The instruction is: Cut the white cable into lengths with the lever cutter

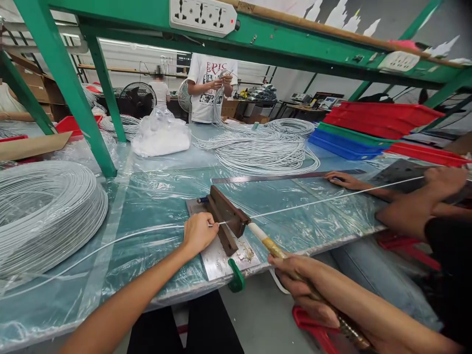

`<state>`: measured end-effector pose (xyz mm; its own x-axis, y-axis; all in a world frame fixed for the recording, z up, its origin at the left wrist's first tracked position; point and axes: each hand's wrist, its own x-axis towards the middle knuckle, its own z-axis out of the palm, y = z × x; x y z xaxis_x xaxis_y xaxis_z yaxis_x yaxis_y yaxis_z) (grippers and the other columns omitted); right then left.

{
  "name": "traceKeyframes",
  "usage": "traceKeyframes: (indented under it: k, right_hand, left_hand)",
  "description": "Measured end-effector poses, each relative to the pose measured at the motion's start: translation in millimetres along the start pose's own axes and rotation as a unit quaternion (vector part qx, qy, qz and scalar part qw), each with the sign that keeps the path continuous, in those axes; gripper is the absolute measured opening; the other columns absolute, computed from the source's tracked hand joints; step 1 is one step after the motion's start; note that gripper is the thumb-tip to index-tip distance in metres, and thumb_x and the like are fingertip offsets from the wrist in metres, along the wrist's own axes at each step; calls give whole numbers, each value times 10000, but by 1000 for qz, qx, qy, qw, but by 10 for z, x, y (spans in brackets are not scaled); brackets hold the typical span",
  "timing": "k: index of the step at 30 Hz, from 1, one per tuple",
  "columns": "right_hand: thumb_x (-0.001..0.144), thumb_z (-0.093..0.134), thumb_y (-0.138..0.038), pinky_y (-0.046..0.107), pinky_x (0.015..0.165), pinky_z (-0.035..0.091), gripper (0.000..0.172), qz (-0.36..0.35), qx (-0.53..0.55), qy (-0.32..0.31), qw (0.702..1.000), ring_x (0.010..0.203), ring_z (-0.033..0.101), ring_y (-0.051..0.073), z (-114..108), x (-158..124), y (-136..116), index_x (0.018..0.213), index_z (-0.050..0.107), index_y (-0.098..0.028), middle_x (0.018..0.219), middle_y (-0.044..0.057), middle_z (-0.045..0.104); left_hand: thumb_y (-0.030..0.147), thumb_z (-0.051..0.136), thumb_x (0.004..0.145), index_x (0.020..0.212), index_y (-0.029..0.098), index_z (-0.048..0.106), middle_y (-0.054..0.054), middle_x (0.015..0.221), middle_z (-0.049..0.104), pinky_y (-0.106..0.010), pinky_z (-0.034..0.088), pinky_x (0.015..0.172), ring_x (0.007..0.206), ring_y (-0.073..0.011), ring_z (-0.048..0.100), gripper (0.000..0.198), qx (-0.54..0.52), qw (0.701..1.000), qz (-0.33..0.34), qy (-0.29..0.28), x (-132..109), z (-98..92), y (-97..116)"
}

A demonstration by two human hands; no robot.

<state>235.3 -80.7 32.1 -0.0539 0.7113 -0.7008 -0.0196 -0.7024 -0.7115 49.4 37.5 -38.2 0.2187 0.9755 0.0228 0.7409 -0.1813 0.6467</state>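
- The left hand (201, 231) reaches forward over the worktop (155, 268), knuckles upward, fingers pinching the white cable (295, 207) right beside the cutter (229, 216).
- The right forearm slants in from the other side; its hand (306, 285) wraps the cutter's long handle (273, 247), fingers closed around it.
- The cable runs from near the big coil (86, 221) at left, through the cutter, toward a co-worker's raised hand (444, 182).
- That co-worker's other hand (339, 180) rests by the metal ruler (273, 177).
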Motion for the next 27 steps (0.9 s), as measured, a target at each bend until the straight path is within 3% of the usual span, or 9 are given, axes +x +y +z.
traceKeyframes:
  k: [4, 10, 12, 15, 17, 19, 23, 25, 27]
  right_hand:
    - [647, 620, -619, 137, 255, 78, 502, -57, -97, -12, 994, 214, 249, 34, 63, 9, 31, 710, 331, -213, 410, -116, 289]
    - [655, 640, -569, 150, 283, 111, 480, -90, -153, 16, 984, 239, 187, 16, 115, -96, -32, 734, 333, -208, 427, -130, 253]
    - [669, 618, -572, 153, 290, 136, 460, -89, -166, 31, 982, 259, 187, 23, 137, -27, 120, 774, 359, -207, 440, -127, 260]
    - [716, 519, -636, 160, 306, 186, 472, -112, -172, 87, 975, 302, 223, 44, 177, 199, 538, 850, 376, -207, 482, -113, 286]
    - [753, 460, -658, 170, 310, 178, 484, -147, -164, 89, 971, 310, 200, 42, 177, 326, 782, 886, 385, -199, 509, -109, 277]
    - [764, 470, -656, 179, 320, 163, 532, -157, -153, 69, 973, 309, 195, 39, 131, 339, 865, 995, 412, -181, 526, -104, 296]
    - [757, 602, -606, 171, 367, 176, 758, -144, -126, 31, 981, 331, 239, 41, -80, 50, 504, 1336, 334, -198, 510, -75, 391]
    - [739, 640, -604, 181, 354, 211, 820, -149, -75, -14, 986, 319, 261, 43, -171, -117, 154, 1401, 291, -268, 567, -28, 497]
    - [726, 628, -632, 220, 355, 319, 761, -172, -12, -45, 984, 356, 380, 81, -189, -224, -258, 1362, 388, -289, 735, 53, 593]
  left_hand:
    - [289, 600, 789, 687, 204, 649, -4, 647, 626, -238, 262, 534, 655, -172, 586, 141, -5, 1000, 3, -7, 3, -3, -14]
    - [297, 599, 792, 679, 197, 642, 0, 636, 612, -238, 262, 535, 636, -161, 571, 157, -20, 1000, 4, -13, 8, 16, -39]
    - [290, 600, 789, 663, 194, 630, 5, 618, 593, -237, 249, 534, 618, -153, 552, 161, -31, 999, 6, -11, -4, 12, -46]
    - [265, 593, 788, 642, 187, 613, 6, 601, 563, -239, 234, 537, 608, -147, 524, 167, -52, 999, 6, -2, -37, -8, -75]
    - [260, 585, 795, 636, 180, 607, 8, 596, 546, -238, 234, 541, 602, -142, 506, 179, -73, 997, 8, 1, -60, -25, -108]
    - [271, 570, 811, 640, 172, 604, 11, 596, 536, -230, 251, 547, 594, -133, 491, 201, -103, 995, 17, -4, -80, -48, -142]
    - [373, 546, 838, 739, 157, 618, 11, 625, 538, -204, 302, 541, 581, -114, 463, 249, -188, 980, 59, -26, -136, -127, -168]
    - [421, 583, 815, 793, 146, 632, 8, 630, 531, -202, 296, 523, 560, -105, 428, 280, -274, 957, 82, -53, -195, -177, -161]
    - [436, 628, 786, 792, 135, 654, -4, 636, 538, -209, 282, 513, 550, -102, 404, 302, -356, 925, 93, -94, -279, -218, -147]
